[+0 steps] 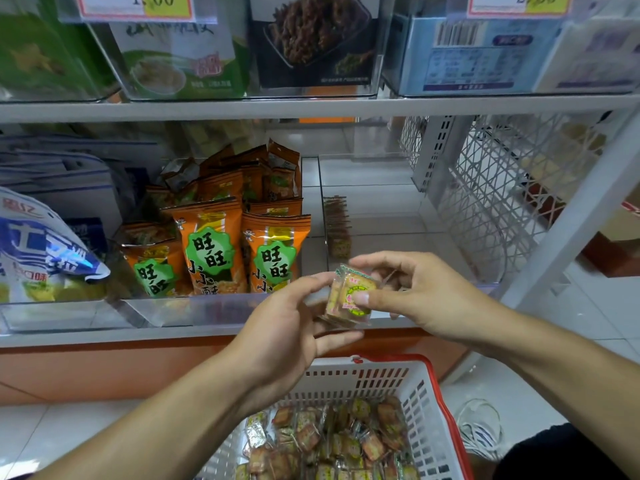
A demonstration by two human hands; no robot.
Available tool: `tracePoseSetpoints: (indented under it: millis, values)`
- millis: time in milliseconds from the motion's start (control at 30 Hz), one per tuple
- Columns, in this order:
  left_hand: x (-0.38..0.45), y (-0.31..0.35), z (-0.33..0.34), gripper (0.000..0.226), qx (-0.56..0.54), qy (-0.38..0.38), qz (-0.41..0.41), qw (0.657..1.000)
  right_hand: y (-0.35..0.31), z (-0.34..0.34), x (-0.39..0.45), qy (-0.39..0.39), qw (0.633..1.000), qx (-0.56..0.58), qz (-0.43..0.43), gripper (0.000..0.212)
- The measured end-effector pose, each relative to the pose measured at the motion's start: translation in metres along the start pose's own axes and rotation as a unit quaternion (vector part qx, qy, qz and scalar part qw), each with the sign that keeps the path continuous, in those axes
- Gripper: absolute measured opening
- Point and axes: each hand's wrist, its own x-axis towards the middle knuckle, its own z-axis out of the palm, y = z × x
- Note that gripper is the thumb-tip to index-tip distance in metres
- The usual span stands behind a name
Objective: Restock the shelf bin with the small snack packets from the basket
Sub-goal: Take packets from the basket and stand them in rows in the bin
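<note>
My left hand (294,320) and my right hand (412,292) together hold a small stack of clear-wrapped snack packets (348,296) in front of the shelf edge. The right thumb presses on the front packet; the left fingers curl under the stack. Behind them is a clear shelf bin (381,202), nearly bare, with a short row of the same packets (337,226) standing along its left wall. Below, a white basket with a red rim (429,393) holds several more small packets (332,441).
A neighbouring clear bin holds orange snack bags (239,244); blue-and-white bags (41,244) lie at the left. The upper shelf (311,107) carries boxed goods and price tags. A white mesh side panel (502,188) closes the shelf on the right. A shoe (481,431) stands beside the basket.
</note>
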Motion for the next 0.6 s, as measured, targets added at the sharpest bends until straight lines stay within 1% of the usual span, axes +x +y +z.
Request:
tracePoseSetpoints:
  millis: [67, 133, 167, 233, 300, 333, 367, 400, 433, 467, 500, 533, 600]
  values:
    - [0.001, -0.001, 0.001, 0.038, 0.005, -0.007, 0.003, 1.000, 0.000, -0.003, 0.000, -0.024, 0.996, -0.083, 0.007, 0.041]
    - [0.002, -0.002, 0.002, 0.037, 0.002, -0.003, 0.004, 1.000, -0.003, -0.005, -0.001, -0.058, 0.990, -0.126, 0.013, 0.039]
    - [0.003, -0.002, 0.002, 0.037, 0.000, -0.001, 0.005, 1.000, -0.005, -0.005, -0.001, -0.071, 0.990, -0.124, 0.013, 0.036]
    - [0.003, -0.003, 0.004, 0.037, -0.011, 0.002, 0.011, 1.000, -0.009, -0.006, 0.000, -0.070, 0.992, -0.109, -0.003, 0.029]
    - [0.006, -0.004, 0.003, 0.038, -0.029, 0.015, 0.023, 0.999, -0.011, -0.010, 0.005, -0.051, 0.995, -0.078, -0.021, 0.029]
    - [0.007, -0.005, 0.002, 0.036, -0.026, 0.030, 0.031, 0.999, -0.011, -0.013, 0.010, -0.024, 0.998, -0.056, -0.024, 0.031]
    - [0.009, -0.007, 0.001, 0.036, -0.001, 0.050, 0.042, 0.998, -0.009, -0.018, 0.018, 0.016, 0.999, -0.035, -0.024, 0.033]
    - [0.011, -0.010, -0.002, 0.038, 0.054, 0.074, 0.054, 0.994, -0.005, -0.022, 0.028, 0.065, 0.997, -0.032, -0.019, 0.035]
    - [0.013, -0.013, -0.005, 0.045, 0.130, 0.092, 0.063, 0.985, 0.000, -0.027, 0.038, 0.112, 0.992, -0.059, -0.012, 0.036]
    - [0.014, -0.016, -0.006, 0.055, 0.205, 0.099, 0.069, 0.971, 0.005, -0.030, 0.049, 0.144, 0.983, -0.113, -0.002, 0.037]
    - [0.015, -0.019, -0.005, 0.064, 0.258, 0.096, 0.072, 0.959, 0.010, -0.031, 0.059, 0.153, 0.974, -0.167, 0.010, 0.038]
    - [0.016, -0.020, -0.002, 0.074, 0.286, 0.092, 0.069, 0.951, 0.016, -0.030, 0.069, 0.142, 0.968, -0.204, 0.027, 0.040]
    - [0.020, -0.022, 0.002, 0.091, 0.302, 0.100, 0.058, 0.946, 0.028, -0.023, 0.087, 0.102, 0.964, -0.238, 0.064, 0.038]
